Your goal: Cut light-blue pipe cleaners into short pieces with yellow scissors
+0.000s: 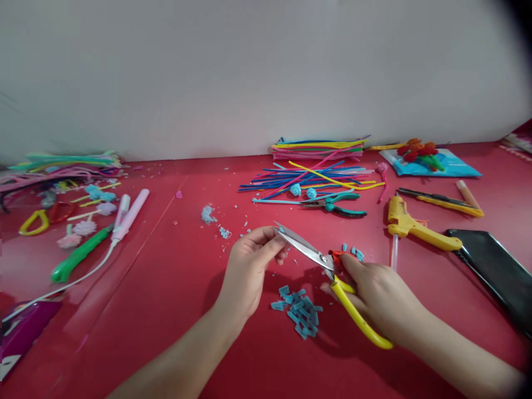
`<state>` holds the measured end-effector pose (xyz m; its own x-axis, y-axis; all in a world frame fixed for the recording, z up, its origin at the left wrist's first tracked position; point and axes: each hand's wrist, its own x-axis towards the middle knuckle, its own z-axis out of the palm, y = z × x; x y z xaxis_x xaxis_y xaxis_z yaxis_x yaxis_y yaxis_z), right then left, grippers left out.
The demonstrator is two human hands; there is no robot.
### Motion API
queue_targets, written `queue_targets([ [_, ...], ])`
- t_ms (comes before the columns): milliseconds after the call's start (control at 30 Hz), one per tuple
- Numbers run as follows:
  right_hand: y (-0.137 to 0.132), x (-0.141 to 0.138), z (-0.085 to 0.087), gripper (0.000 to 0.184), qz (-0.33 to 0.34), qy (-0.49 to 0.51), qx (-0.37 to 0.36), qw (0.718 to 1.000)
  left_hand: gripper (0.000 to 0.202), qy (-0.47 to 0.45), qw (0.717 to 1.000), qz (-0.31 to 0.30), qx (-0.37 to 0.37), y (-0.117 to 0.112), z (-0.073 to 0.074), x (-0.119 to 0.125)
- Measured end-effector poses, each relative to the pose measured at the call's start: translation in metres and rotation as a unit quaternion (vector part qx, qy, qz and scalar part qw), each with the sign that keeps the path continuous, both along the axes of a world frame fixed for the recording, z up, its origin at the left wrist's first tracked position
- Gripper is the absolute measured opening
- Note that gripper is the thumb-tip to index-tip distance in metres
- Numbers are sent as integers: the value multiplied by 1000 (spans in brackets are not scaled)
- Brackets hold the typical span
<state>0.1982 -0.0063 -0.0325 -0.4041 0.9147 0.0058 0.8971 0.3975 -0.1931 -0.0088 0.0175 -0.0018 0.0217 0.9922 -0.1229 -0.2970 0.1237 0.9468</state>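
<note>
My right hand (380, 285) is wrapped around scissors (307, 250) with one yellow and one red handle. Their blades point up and left, the tips reaching the fingertips of my left hand. Thumb and fingers of my left hand (253, 260) are pinched together, and a bit of light blue shows between them at the blades; most of that small piece is hidden. Below the blades lies a pile of small blue cut pieces (302, 313). A few more blue pieces (353, 252) sit behind my right hand. Light blue fluff (208, 214) lies on the table beyond my left hand.
On the red table (166, 332), teal pliers (334, 205) lie before loose pipe cleaners (316, 176). At right are a yellow glue gun (424, 230), a cutter (440, 200) and a black phone-like object (490, 271). At left are a pink corded tool (133, 213) and a green-handled tool (81, 255).
</note>
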Motion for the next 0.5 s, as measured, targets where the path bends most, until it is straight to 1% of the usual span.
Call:
queue_targets([
  [300,0,0,-1,24,6,-2,22,1000,4,7,1000,0,6,-1,2,1],
  [500,1,-1,-1,24,4,1,18,1000,4,18,1000,2,3,-1,4,0],
])
